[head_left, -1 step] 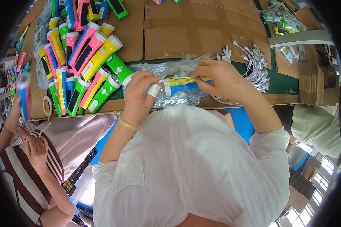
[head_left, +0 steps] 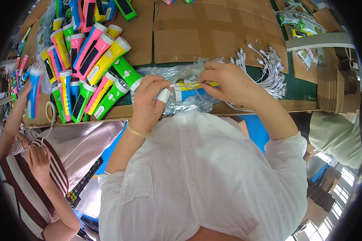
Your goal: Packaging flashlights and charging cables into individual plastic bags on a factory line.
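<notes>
— Left of the torch?
— Co-worker's hand (head_left: 26, 90) raising a blue torch (head_left: 35, 86); a pile of torches (head_left: 90, 60) on cardboard (head_left: 197, 38).

— The torch itself?
— Blue-yellow torch (head_left: 189, 91), long axis left-right, over a clear bag (head_left: 177, 102) at the bench edge. Left hand (head_left: 149, 100) pinches its white head, fingers curled. Right hand (head_left: 229, 82) pinches its far end.

— Right of it?
— White cables (head_left: 269, 68).
</notes>
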Demonstrator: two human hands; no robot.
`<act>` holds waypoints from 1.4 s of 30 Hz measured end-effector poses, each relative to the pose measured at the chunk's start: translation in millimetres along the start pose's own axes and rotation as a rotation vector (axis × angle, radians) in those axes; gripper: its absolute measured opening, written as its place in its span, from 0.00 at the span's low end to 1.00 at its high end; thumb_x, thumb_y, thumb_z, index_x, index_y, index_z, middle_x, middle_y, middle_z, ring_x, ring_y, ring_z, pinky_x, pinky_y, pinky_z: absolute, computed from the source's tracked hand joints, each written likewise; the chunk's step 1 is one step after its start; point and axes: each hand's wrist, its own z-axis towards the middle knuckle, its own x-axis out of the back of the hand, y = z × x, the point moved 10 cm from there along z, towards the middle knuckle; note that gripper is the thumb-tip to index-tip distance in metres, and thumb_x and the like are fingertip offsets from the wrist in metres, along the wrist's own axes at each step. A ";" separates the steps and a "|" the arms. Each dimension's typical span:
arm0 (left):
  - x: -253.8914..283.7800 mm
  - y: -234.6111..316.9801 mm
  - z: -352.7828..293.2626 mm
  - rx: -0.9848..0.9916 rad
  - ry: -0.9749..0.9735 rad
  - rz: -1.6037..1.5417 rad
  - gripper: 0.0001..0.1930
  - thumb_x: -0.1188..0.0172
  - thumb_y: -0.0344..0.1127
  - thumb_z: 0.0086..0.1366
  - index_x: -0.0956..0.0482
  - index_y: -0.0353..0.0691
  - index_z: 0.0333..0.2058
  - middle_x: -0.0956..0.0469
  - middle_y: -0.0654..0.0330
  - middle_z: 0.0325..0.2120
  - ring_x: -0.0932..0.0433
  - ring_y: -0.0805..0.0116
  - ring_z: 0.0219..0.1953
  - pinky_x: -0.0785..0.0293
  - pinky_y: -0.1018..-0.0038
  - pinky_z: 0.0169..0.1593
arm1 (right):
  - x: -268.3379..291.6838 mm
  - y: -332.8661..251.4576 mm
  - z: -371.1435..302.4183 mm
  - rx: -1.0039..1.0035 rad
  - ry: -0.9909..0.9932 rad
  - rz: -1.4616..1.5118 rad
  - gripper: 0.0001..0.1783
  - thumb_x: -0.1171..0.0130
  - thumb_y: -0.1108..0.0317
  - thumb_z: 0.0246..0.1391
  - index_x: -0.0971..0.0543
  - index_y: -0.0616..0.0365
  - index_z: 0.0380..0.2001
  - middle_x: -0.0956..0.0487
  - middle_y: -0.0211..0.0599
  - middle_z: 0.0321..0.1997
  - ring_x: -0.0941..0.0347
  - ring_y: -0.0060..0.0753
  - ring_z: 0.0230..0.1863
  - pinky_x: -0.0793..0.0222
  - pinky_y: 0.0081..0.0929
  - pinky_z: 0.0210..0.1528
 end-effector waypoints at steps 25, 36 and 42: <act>-9.0 -23.6 19.9 0.369 -0.153 -0.061 0.08 0.35 0.31 0.62 0.19 0.34 0.38 0.20 0.56 0.34 0.23 0.61 0.35 0.26 0.70 0.41 | -12.6 35.7 -31.3 0.003 0.039 -0.009 0.08 0.34 0.71 0.53 0.24 0.58 0.33 0.24 0.38 0.36 0.24 0.45 0.34 0.27 0.35 0.33; -74.0 -40.9 31.8 0.156 -0.425 0.107 0.08 0.42 0.24 0.58 0.17 0.32 0.36 0.18 0.43 0.33 0.20 0.41 0.39 0.24 0.58 0.44 | -3.1 13.9 -51.8 0.196 0.129 0.036 0.11 0.30 0.69 0.47 0.20 0.54 0.34 0.25 0.35 0.26 0.25 0.42 0.29 0.29 0.36 0.30; -87.9 -75.7 22.0 0.488 -0.556 -0.176 0.08 0.40 0.25 0.57 0.18 0.30 0.36 0.18 0.42 0.33 0.20 0.46 0.36 0.24 0.64 0.43 | 15.3 9.3 -56.8 0.250 0.083 0.132 0.11 0.30 0.71 0.46 0.19 0.55 0.34 0.29 0.36 0.21 0.28 0.42 0.22 0.35 0.35 0.24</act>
